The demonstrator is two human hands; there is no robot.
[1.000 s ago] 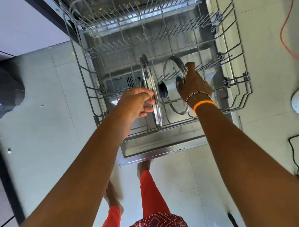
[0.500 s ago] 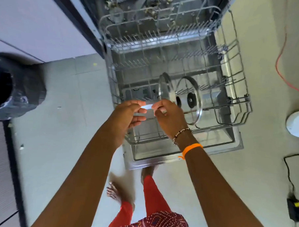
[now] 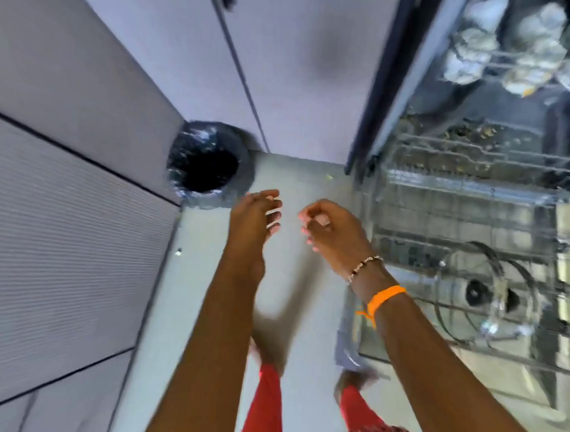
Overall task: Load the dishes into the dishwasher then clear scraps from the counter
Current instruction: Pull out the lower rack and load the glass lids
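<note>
With the left hand (image 3: 255,219) loosely spread and the right hand (image 3: 330,227) loosely curled, both empty, the next dish is best fetched before the rack (image 3: 466,223) to the right is loaded further.

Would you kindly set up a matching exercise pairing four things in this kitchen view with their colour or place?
Things:
1. wristband
2. bin
3. pot lids
4. trousers

Descriptions:
A. lined with a black bag, standing on the floor by the cabinets
B. red
C. orange, on the right wrist
D. standing in the lower dishwasher rack

Pairs: 1-C, 2-A, 3-D, 4-B
</note>
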